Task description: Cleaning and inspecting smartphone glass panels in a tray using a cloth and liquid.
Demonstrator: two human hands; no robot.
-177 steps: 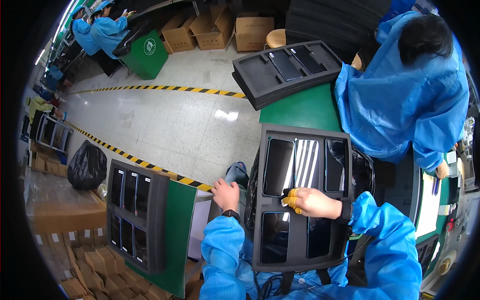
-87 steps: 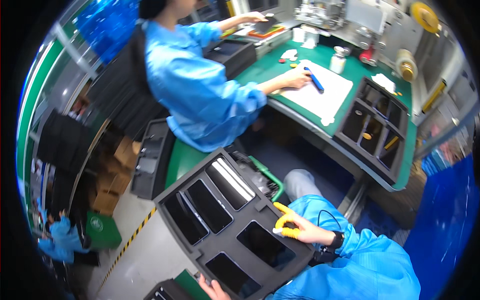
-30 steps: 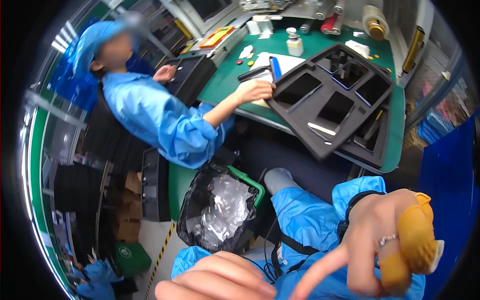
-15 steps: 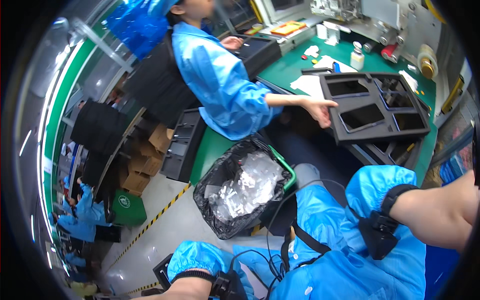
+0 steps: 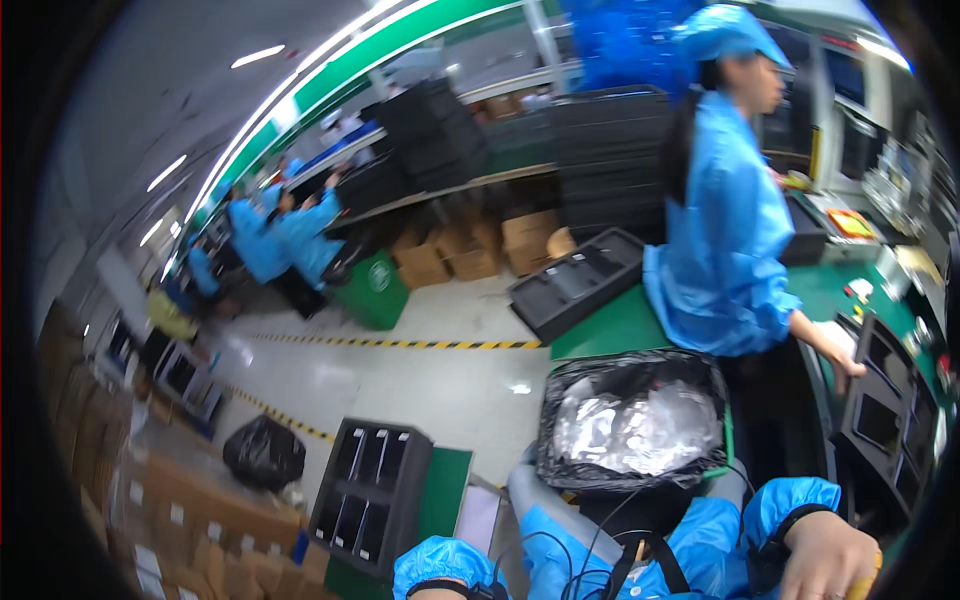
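Observation:
At the lower right, my right hand (image 5: 832,560) is bent downward with curled fingers, partly cut off by the picture's edge. Something yellow (image 5: 877,566) shows at its finger side; what it holds, if anything, is hidden. Only my left sleeve cuff (image 5: 440,562) and wrist show at the bottom; the left hand lies outside the picture. Left of that cuff, a black foam tray (image 5: 432,455) holds several dark, flat, phone-like panels. A co-worker in blue (image 5: 727,235) touches another black tray (image 5: 872,400) at the right with one hand.
A black-lined bin (image 5: 560,455) of clear plastic scraps stands before my knees. Another foam tray (image 5: 540,318) rests on a green surface (image 5: 620,325). Farther left are cardboard boxes (image 5: 180,500), a black rubbish bag (image 5: 264,452), a green bin (image 5: 375,292) and several workers.
My view has swung left, bringing the left-side tray and boxes into sight. The co-worker's tray, earlier flatter, is now tilted. My right hand has come into view.

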